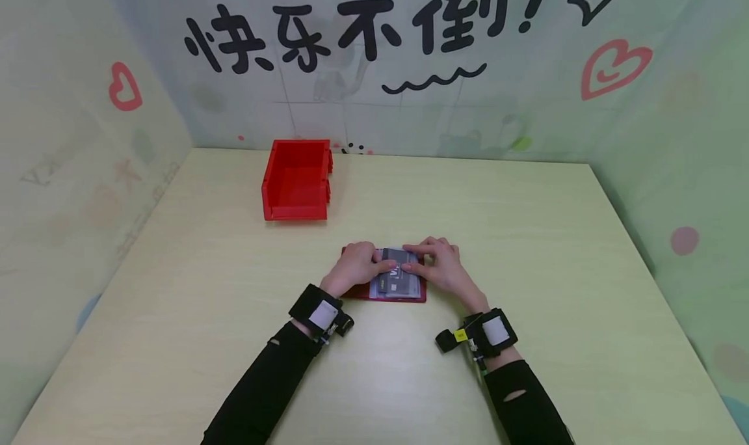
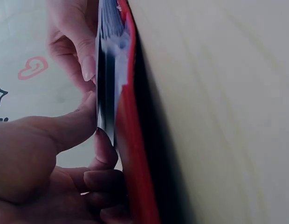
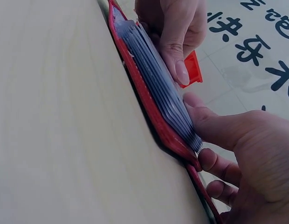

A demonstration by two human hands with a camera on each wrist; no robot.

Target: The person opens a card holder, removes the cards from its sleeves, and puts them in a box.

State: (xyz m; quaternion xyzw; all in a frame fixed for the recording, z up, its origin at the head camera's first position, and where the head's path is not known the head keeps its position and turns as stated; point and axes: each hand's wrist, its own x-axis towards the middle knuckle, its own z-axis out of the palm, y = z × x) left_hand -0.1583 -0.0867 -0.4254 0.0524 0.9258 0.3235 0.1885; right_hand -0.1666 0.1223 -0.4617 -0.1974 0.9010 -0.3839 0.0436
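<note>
Nearest to us, both forearms in black sleeves [image 1: 263,393] reach forward over the table [image 1: 526,250], each wrist carrying a strapped camera unit [image 1: 320,315]. Just beyond them, we find a red card holder [image 1: 383,294] lying open and flat on the table, near the front centre, with a fan of clear sleeves and a dark card [image 1: 396,272] on top. Our left hand [image 1: 354,266] rests on the holder's left part, thumb laid against the card's edge and the other fingers curled under it, which we judge keeps the holder from sliding. Our right hand [image 1: 441,266] presses from the other side, thumb [image 3: 205,123] against the stacked sleeve edges and fingers laid over the card; the right wrist view shows the sleeves [image 3: 158,84] bunched and lifted off the red cover, so the grip appears meant to separate or seat a card. Farther back, well apart on the left, stands a red bin [image 1: 296,179], open side facing us. Behind it rises a wall [image 1: 374,61] with black characters and red hearts.
</note>
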